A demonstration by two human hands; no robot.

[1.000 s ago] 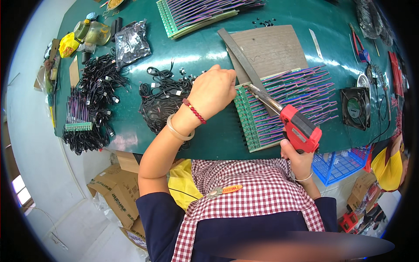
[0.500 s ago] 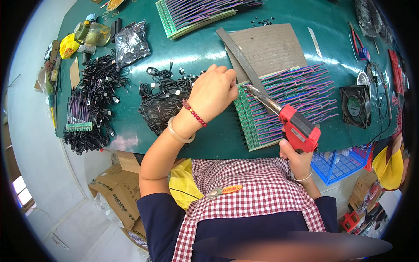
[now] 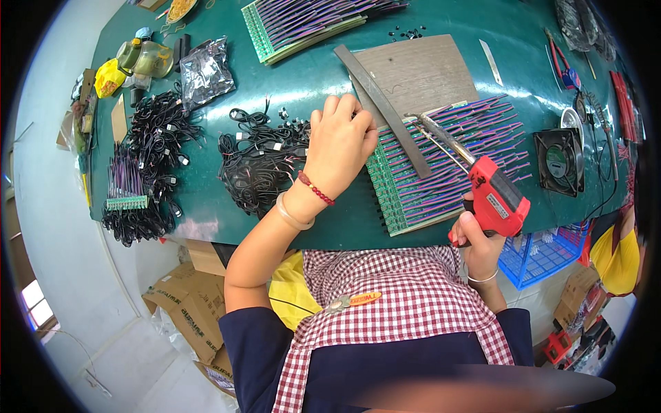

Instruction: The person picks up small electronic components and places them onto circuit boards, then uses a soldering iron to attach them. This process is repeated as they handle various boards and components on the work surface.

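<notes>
My right hand (image 3: pixel 475 237) grips a red soldering gun (image 3: pixel 497 201). Its long metal nose points up and left, the tip above the wired boards. Below it lies a panel of green circuit boards (image 3: pixel 387 186) with rows of purple-and-black wires running right. A flat grey metal bar (image 3: pixel 384 103) lies slantwise across the panel and a brown board (image 3: pixel 420 69). My left hand (image 3: pixel 342 134) is closed just left of the bar, fingers curled down; whatever they hold is hidden. Beside that wrist sits a heap of black cables (image 3: pixel 255 180) with bare ends and white plugs.
Another stack of wired boards (image 3: pixel 303 31) lies at the far side. More black cables (image 3: pixel 162 131) and a silvery bag (image 3: pixel 208 72) are on the left. To the right stand a black fan (image 3: pixel 559 164) and red-handled pliers (image 3: pixel 569 77). A blue crate (image 3: pixel 530 265) sits below the table edge.
The soldering gun has moved right, its tip drawn away from the spot near the left hand. My left hand has turned a little more upright and stays closed.
</notes>
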